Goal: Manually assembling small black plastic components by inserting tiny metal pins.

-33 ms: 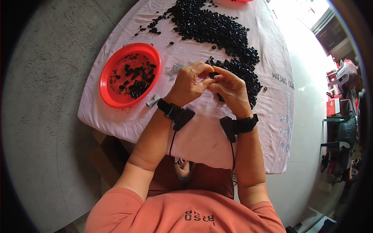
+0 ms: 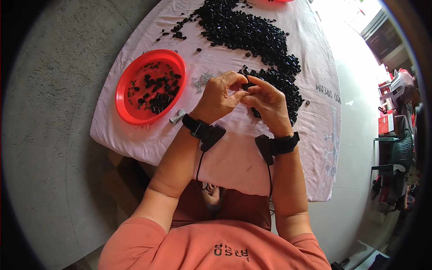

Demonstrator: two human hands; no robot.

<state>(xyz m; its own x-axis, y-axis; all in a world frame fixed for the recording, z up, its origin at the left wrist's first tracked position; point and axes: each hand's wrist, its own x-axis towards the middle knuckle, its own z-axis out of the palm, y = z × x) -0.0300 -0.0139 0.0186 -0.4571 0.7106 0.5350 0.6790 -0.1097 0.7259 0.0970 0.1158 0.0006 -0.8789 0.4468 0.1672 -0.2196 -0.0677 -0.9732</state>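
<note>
Delta: right hand (image 2: pixel 271 104) index drew back slightly | both hands, left hand (image 2: pixel 220 93) included, were pinched nearly closed, apparently on small black plastic piece (image 2: pixel 245 85), beside black heap (image 2: pixel 279 83) | handling likely unfinished

Strong white light comes from one o'clock and turns much of the shiny pale floor (image 2: pixel 348 85) there white. The pink tablecloth (image 2: pixel 315 135) has soft light and faint folds. The pile of black pieces (image 2: pixel 252 38) sparkles with tiny bright dots. At nine o'clock, the rough gray floor (image 2: pixel 54 112) is dimmer, with dark shadow under the tablecloth's edge at eight o'clock. Black fills the corners. Straight sides bend. The green chair (image 2: pixel 400 148) at three o'clock looks squashed and a bit fuzzy.
</note>
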